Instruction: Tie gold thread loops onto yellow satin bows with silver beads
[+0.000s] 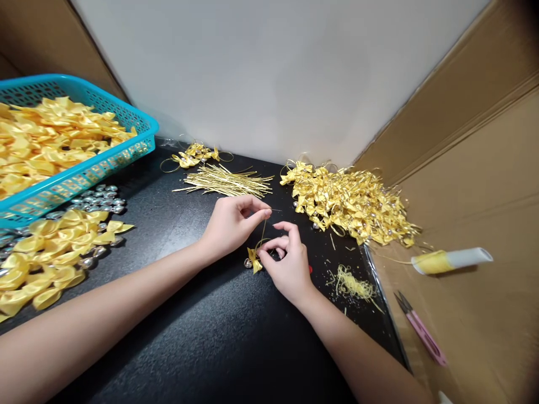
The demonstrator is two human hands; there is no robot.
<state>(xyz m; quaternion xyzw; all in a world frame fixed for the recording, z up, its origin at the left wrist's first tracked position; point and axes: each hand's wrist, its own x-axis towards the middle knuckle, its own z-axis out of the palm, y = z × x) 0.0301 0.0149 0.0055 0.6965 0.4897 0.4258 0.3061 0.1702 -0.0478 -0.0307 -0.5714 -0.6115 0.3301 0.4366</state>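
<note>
My left hand [231,224] is closed in a pinch on a thin yellow thread [264,229], which runs down from its fingertips. A fine, straight tip, perhaps a needle, sticks out past the fingers to the right. The thread leads to a small yellow ribbon bow [255,261] with a silver bead [247,262] at its left side. Thumb and index finger of my right hand [290,264] pinch the bow at its right edge, close above the black table. A loop of gold cord shows near these fingertips, partly hidden by them.
A blue basket [126,148] of ribbon bows stands left, near loose bows [54,252] and silver beads [101,196]. Gold cords [227,180] and finished bows [349,202] lie behind my hands. Thread scraps [353,283], pink snips [423,334] and a thread spool [450,261] are right.
</note>
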